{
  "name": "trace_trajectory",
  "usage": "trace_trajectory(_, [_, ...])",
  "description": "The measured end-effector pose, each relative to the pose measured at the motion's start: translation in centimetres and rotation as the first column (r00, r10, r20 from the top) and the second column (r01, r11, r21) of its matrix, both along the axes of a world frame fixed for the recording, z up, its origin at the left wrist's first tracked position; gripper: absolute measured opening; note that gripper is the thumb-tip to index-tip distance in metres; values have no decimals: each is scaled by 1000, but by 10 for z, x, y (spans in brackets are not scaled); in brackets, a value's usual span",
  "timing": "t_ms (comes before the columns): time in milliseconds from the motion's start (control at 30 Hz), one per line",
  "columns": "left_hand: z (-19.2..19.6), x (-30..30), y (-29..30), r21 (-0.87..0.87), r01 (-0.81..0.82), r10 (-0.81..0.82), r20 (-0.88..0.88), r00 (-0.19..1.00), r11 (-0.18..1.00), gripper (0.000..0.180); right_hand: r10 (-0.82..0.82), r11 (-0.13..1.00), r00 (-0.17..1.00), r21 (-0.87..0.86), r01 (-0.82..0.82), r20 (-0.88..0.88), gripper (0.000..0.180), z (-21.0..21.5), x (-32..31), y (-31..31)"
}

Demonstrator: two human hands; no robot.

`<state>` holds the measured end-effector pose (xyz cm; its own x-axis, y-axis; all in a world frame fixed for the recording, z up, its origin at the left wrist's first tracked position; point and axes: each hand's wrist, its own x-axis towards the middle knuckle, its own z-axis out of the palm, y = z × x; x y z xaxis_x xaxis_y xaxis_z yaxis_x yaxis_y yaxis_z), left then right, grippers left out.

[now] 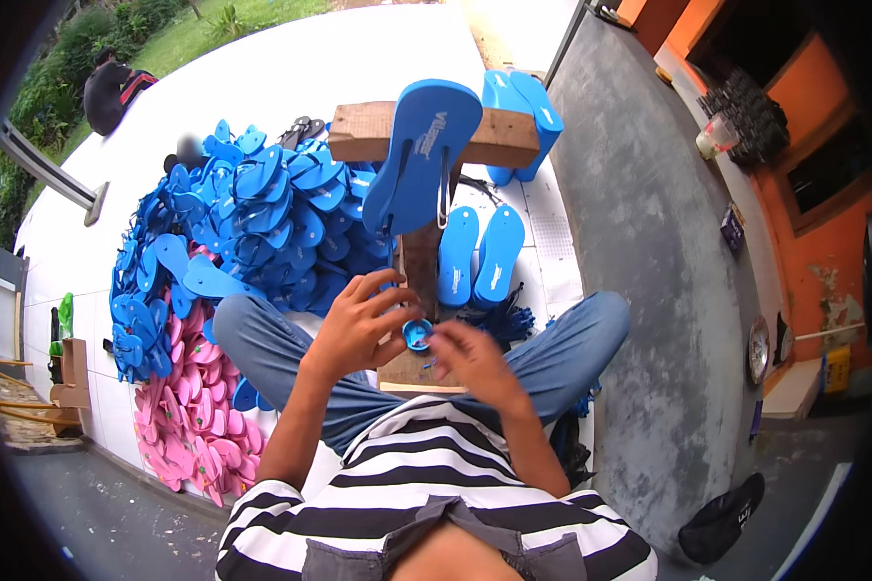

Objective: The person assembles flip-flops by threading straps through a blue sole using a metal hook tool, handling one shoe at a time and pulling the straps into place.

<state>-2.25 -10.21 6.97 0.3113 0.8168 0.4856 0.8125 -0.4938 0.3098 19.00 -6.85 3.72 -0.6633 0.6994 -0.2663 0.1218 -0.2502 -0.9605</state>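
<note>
My left hand [366, 324] is raised left of a small round blue cup [417, 335], its fingers curved and spread apart. My right hand [477, 363] reaches the cup's right side and is smeared by motion, so its grip is unclear. The cup stands low by a wooden base [409, 372] between my legs. Above my hands, a blue flip-flop sole [422, 140] leans on a wooden crossbar [361, 133]. Dark strap parts show on the sole, and a thin whitish loop [443, 198] hangs at its lower right.
Left lies a large heap of blue flip-flops [262, 218], with pink flip-flops [199, 416] nearer me. Stacks of blue soles [499, 254] stand right of the wooden post [420, 266]; more soles [523, 116] stand behind. A person [109, 92] sits far left. A black bag-like item [722, 518] lies lower right.
</note>
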Motion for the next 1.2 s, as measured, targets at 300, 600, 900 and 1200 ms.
trace_trajectory(300, [-9,55,43,271,-210,130,285,950,940,30,-632,773,688,-222,595,-358,27,27,-19,36])
trace_trajectory(600, [-1,64,39,395,-290,107,424,899,872,29,-449,791,629,45,610,-634,24,59,-45,57])
trace_trajectory(900, [72,10,84,376,-483,231,548,804,791,26,-93,935,799,224,276,-595,34,62,-49,78])
trace_trajectory(1200, [115,-15,132,-82,-79,113,630,768,993,32,31,902,923,409,139,-383,37,52,-41,94])
